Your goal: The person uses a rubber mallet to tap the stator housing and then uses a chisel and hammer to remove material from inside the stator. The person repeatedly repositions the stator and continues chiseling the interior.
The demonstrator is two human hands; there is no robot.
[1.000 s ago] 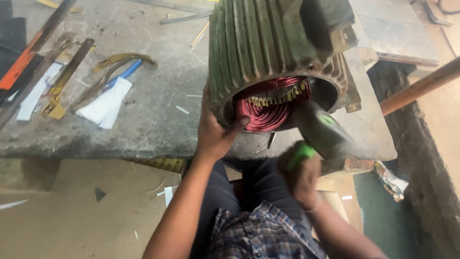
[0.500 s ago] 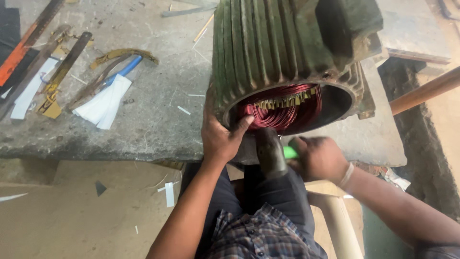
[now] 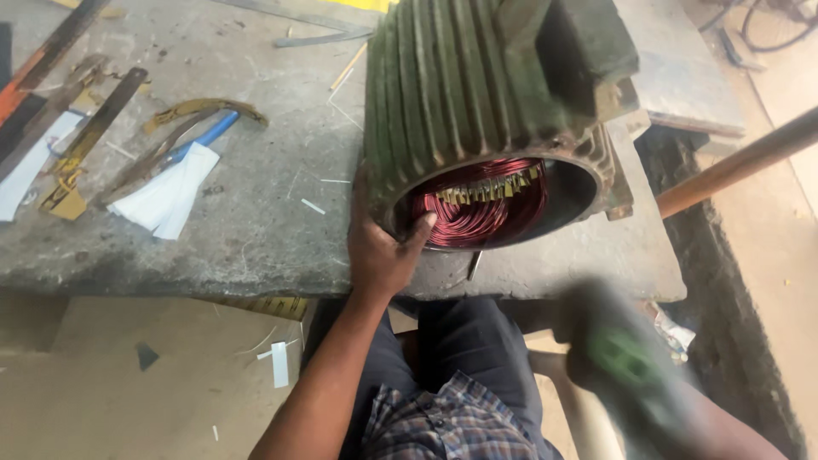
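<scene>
Fingers (image 3: pixel 419 228) of L hand (image 3: pixel 381 251) on ribbed green motor housing (image 3: pixel 477 94) rim.

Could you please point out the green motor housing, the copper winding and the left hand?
Green motor housing (image 3: pixel 452 94), head view: on its ribbed side.
Copper winding (image 3: pixel 477 217), head view: on the red coils inside the opening.
Left hand (image 3: pixel 379 251), head view: on its back.

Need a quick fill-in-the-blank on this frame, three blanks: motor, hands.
1. The left hand grips the rim of the green ribbed ____.
2. The wire coils inside it are ____ in colour.
3. The blurred tool near the right hand has a ____ handle.

Missing words: motor housing; red; green
</scene>
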